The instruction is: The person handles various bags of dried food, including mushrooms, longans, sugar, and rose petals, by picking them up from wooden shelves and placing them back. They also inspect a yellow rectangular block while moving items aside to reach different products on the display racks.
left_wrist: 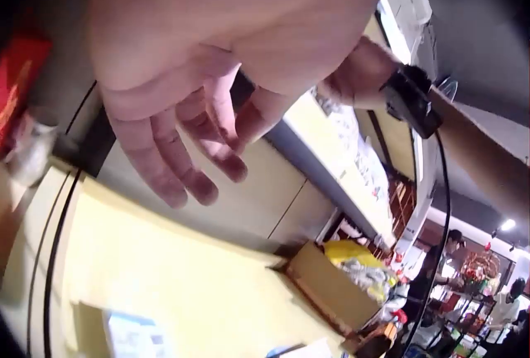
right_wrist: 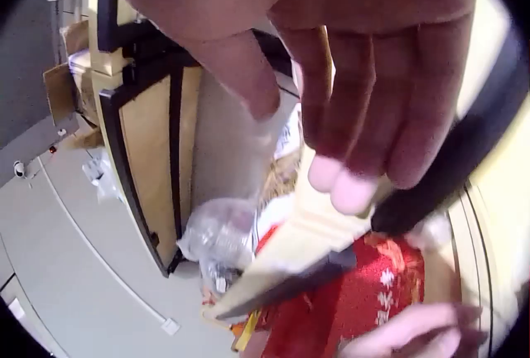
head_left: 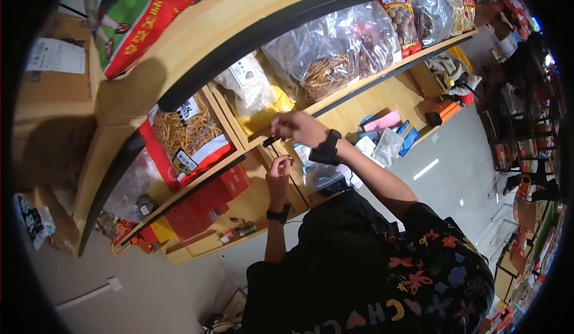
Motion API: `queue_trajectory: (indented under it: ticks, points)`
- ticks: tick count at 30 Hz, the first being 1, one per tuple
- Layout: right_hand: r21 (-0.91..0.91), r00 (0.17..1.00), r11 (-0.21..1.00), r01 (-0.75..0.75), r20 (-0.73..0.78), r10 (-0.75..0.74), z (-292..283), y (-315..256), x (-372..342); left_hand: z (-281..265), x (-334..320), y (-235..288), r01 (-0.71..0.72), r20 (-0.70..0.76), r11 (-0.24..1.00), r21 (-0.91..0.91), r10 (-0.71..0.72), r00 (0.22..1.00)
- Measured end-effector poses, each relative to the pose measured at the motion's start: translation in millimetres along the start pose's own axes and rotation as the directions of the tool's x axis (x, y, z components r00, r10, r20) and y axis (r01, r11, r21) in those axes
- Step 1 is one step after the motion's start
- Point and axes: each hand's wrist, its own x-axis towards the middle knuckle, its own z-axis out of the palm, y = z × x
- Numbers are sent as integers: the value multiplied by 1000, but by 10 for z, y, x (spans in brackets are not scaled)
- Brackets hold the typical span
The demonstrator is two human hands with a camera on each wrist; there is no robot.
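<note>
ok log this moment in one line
left hand: empty, fingers loosely bent | right hand: empty, near yellow packaging | yellow packaging: on upper shelf

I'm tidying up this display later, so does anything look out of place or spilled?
I see no spill or damage. The lower shelf looks untidy: a pink packet, a crumpled clear plastic bag and a blue packet lie jumbled, while bags on the upper shelf sit side by side.
</note>
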Motion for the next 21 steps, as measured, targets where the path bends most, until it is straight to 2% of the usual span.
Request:
queue_trajectory:
  ticks: [2,3,4,6,7,8,10,11,12,14,15,16,18,19,20,21]
  points:
    - [-180,958,983,30,-276,-80,-97,-276,152,-49,28,414,-76,39,972,-224,86,995]
    - [-285,925,957,59,-344,-160,-135,-179,260,-94,75,569,-169,26,965,-198,178,984]
    - [-303,888,945,121,-392,-239,-152,-40,365,-145,149,633,-336,-13,929,-154,338,941]
    - [-381,903,924,-43,-410,-127,-170,15,488,-229,213,1066,-322,-138,938,130,339,931]
    - [-373,904,927,-33,-406,-131,-169,96,559,-248,279,1199,-357,-219,912,201,397,891]
    - [-363,906,932,-22,-401,-135,-154,177,627,-292,306,1330,-321,-254,904,282,393,884]
    - [-337,874,939,-68,-474,-106,-108,266,718,-348,464,1422,-276,-291,873,401,407,866]
    - [-353,872,929,-114,-483,-76,-92,281,753,-407,636,1231,-316,-257,842,438,454,853]
    - [-367,869,916,-163,-493,-43,-70,277,773,-422,658,1343,-300,-215,831,468,436,874]
    - [-383,868,906,-183,-496,-34,-68,267,837,-423,795,1318,-262,-177,895,362,342,923]
    - [-390,866,894,-220,-499,-4,-64,288,851,-412,869,1202,-317,-178,879,356,396,901]
    - [-395,866,894,-210,-500,-18,-61,329,855,-377,797,1334,-360,-131,919,162,382,915]
    - [-173,896,966,-190,-433,99,-117,448,933,-436,969,959,-126,-188,992,4,124,974]
    - [-37,910,991,-129,-401,103,-92,408,978,-371,773,1290,-92,-192,979,-183,56,980]
    - [-17,902,990,-143,-414,123,-97,406,917,-362,765,1259,-98,-191,979,-180,63,980]
    - [-46,882,993,-113,-464,79,-53,394,858,-359,740,1268,-84,-183,967,-239,40,982]
